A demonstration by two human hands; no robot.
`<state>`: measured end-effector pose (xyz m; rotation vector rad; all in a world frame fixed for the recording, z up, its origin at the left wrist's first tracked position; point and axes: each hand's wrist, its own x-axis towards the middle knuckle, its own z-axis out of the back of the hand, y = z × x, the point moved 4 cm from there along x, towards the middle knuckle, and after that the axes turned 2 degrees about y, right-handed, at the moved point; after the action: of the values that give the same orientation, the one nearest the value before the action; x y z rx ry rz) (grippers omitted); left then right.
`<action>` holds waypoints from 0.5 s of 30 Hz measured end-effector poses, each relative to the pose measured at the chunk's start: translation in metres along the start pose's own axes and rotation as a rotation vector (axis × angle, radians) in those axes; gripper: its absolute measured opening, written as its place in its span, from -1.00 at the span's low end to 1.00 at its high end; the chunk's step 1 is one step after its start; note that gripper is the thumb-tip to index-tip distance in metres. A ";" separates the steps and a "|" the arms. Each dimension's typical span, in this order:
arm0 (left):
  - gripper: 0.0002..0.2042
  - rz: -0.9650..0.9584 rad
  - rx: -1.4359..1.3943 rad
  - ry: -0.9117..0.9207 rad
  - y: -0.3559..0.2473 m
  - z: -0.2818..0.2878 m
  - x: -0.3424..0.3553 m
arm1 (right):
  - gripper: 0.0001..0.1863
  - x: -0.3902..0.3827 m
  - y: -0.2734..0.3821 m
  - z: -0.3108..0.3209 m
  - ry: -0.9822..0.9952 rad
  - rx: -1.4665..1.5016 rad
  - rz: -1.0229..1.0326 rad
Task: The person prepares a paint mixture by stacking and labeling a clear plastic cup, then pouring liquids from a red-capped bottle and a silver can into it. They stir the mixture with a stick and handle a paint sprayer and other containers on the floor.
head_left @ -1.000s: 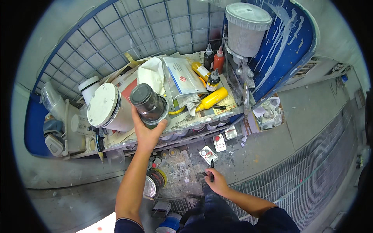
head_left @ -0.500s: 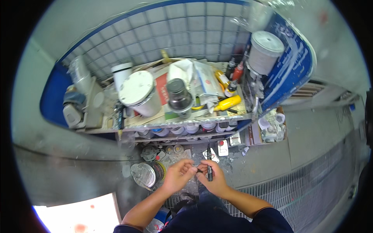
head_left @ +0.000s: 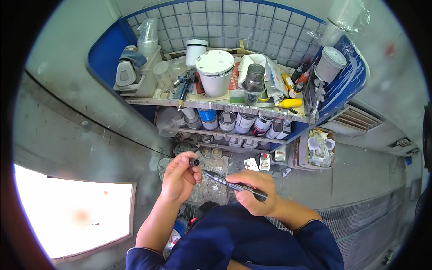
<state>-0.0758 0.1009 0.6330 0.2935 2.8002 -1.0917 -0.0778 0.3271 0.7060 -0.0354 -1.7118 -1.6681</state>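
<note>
My right hand (head_left: 257,192) is closed round a black marker pen (head_left: 235,185), its bare tip pointing up and to the left. A short black pen cap (head_left: 194,162) is pinched in my left hand (head_left: 180,177), apart from the marker's tip. Both hands hang in front of my body, below the front edge of a paint-stained shelf (head_left: 216,106).
The shelf carries a white bucket (head_left: 215,74), a spray gun (head_left: 183,85), a dark cup (head_left: 255,77) and a yellow bottle (head_left: 290,103). Several cans (head_left: 227,120) line the tier below. A box of waste (head_left: 321,148) stands on the right; a bright panel (head_left: 74,211) lies left.
The hands have moved apart, cap to the left and marker to the right. The marker has swung from upright to slanting. My view has shifted, showing more of the lower shelf.
</note>
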 end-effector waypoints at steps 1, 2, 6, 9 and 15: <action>-0.71 -0.015 -0.004 0.010 -0.004 0.003 -0.010 | -0.66 -0.002 0.002 -0.012 -0.017 0.010 -0.017; -0.71 -0.030 -0.006 0.021 -0.008 0.005 -0.019 | -0.68 -0.003 0.003 -0.022 -0.034 0.019 -0.032; -0.72 -0.089 0.040 0.048 -0.026 0.018 -0.050 | -0.73 -0.004 0.012 -0.060 -0.046 -0.001 -0.052; -0.73 -0.129 0.097 0.073 -0.037 0.031 -0.072 | -0.72 -0.009 0.013 -0.084 -0.020 -0.014 -0.101; -0.80 -0.194 0.219 0.080 -0.054 0.060 -0.111 | -0.73 -0.014 0.019 -0.127 -0.016 0.008 -0.131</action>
<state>0.0230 0.0059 0.6448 0.0875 2.8278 -1.4642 0.0012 0.2254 0.7008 0.0683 -1.7658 -1.7595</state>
